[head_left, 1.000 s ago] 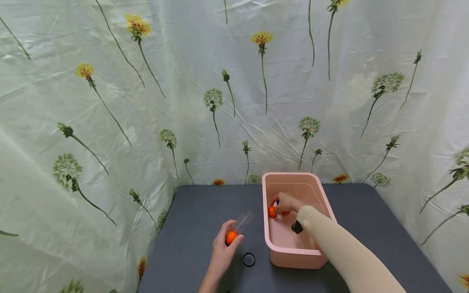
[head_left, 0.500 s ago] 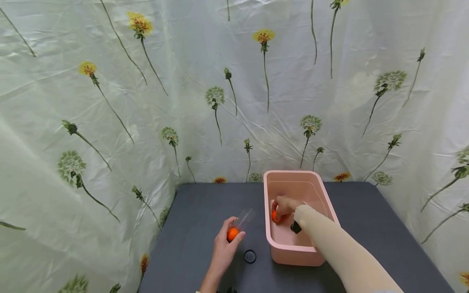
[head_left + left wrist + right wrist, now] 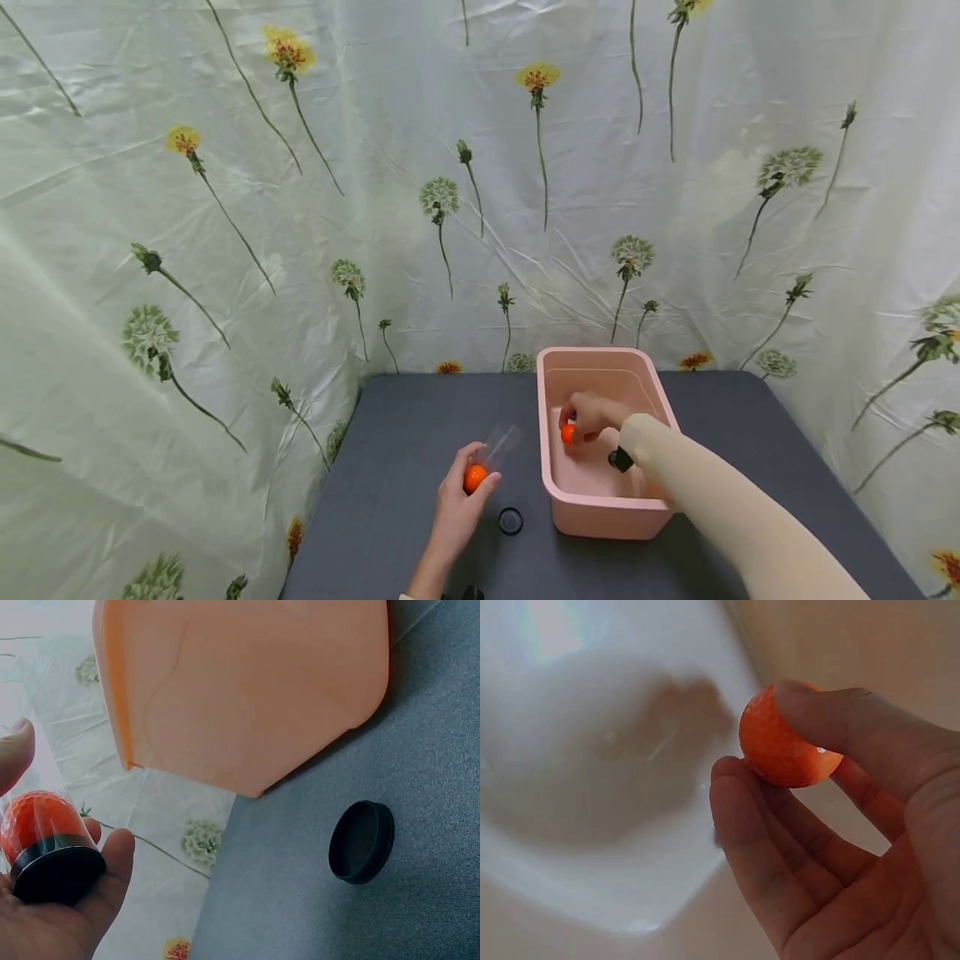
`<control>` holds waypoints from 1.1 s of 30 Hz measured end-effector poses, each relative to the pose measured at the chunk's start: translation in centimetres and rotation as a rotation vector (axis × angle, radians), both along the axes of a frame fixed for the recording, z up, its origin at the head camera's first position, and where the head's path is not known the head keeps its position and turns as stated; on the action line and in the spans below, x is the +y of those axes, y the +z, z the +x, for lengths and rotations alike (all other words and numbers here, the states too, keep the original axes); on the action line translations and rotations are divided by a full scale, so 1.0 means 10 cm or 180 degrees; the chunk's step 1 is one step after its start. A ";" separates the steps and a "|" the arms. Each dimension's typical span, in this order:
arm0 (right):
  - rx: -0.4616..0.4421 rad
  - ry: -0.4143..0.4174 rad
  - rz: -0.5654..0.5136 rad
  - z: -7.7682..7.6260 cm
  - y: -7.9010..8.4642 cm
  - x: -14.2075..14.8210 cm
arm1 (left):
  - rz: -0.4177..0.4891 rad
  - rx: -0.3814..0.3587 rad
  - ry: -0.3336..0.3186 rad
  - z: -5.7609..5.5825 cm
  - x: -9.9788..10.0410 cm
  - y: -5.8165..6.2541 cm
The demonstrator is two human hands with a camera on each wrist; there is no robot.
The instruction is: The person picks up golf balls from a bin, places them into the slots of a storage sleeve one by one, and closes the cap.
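My left hand (image 3: 459, 500) grips a clear plastic tube (image 3: 501, 443) with a black cap on its lower end. An orange golf ball (image 3: 43, 819) sits inside, against that black cap (image 3: 60, 871). Inside the pink bin (image 3: 600, 502), my right hand (image 3: 592, 414) pinches another orange golf ball (image 3: 780, 742) between thumb and fingers. In the head view part of this ball is hidden by the fingers. A small dark blue patch shows beside them; I cannot tell what it is.
A loose black round cap (image 3: 511, 521) lies on the dark grey table (image 3: 420, 417), left of the bin, hollow side showing. The bin's raised walls surround my right hand. A flower-printed curtain (image 3: 397, 250) hangs behind the table.
My right hand and its golf ball have shifted slightly away from the bin's left wall. My left hand stays nearly still with the tube.
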State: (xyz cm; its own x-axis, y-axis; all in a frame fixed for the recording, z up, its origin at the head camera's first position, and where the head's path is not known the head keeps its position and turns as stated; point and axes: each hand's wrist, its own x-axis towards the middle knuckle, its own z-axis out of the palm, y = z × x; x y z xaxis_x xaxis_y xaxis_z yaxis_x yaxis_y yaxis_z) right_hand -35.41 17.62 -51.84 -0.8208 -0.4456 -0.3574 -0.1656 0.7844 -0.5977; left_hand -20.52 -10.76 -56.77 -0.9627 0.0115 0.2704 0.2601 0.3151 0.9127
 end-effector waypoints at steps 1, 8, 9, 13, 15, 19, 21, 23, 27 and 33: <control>0.0007 0.0007 -0.0038 0.01 0.03 0.01 | -0.0001 0.0018 -0.0012 0.00 0.00 0.01; 0.0224 0.0150 -0.0102 0.08 0.15 0.08 | 0.0026 0.0025 -0.0034 0.00 0.04 0.04; 0.0260 0.0171 -0.0113 0.09 0.17 0.09 | 0.0022 0.0021 -0.0033 0.00 0.05 0.05; 0.0370 0.0276 -0.0174 0.15 0.24 0.13 | 0.0018 -0.0015 -0.0023 0.02 0.06 0.06; 0.0378 0.0305 -0.0230 0.19 0.29 0.15 | 0.0024 -0.0050 -0.0021 0.03 0.06 0.07; 0.0459 0.0336 -0.0293 0.25 0.37 0.18 | 0.0037 -0.0052 -0.0028 0.05 0.07 0.07; 0.0504 0.0306 -0.0286 0.27 0.40 0.19 | 0.0030 -0.0034 -0.0027 0.05 0.07 0.07; 0.0557 0.0273 -0.0289 0.29 0.43 0.20 | 0.0027 -0.0017 -0.0026 0.06 0.07 0.07; 0.0625 0.0270 -0.0388 0.34 0.50 0.23 | 0.0019 -0.0008 -0.0031 0.06 0.08 0.07; 0.0750 0.0285 -0.0589 0.47 0.63 0.25 | 0.0029 0.0011 -0.0051 0.06 0.09 0.05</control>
State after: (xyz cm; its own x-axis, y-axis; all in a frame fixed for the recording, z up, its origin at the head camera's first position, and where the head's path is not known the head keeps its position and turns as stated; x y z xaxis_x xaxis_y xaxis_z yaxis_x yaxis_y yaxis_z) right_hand -30.76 20.07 -45.49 -0.8260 -0.5595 -0.0680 -0.3801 0.6420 -0.6658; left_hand -19.94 -9.84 -56.27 -0.9614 0.0244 0.2740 0.2683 0.3024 0.9146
